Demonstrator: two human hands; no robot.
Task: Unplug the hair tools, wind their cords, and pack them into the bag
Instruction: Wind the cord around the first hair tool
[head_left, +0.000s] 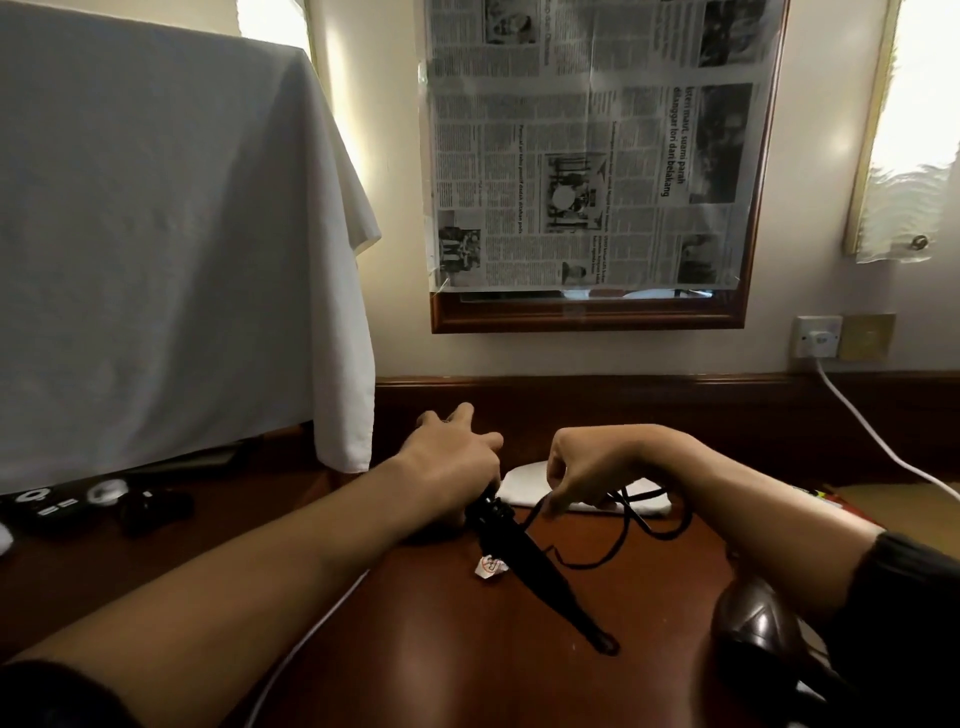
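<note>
Now winding: left hand (457, 457) gripping black styling wand (524, 561) on bench (467, 649), right hand (592, 467) pinching its cord (618, 540). Hair dryer (753, 629) unpacked nearby; white plug (820, 340) still in socket.

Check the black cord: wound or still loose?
Mostly loose. The cord sprawls in open loops on the desk while the right hand pinches it.

Left hand (457, 457) grips the black hair tool (524, 561) on the desk (441, 649); right hand (587, 467) pinches its cord (618, 545).
</note>
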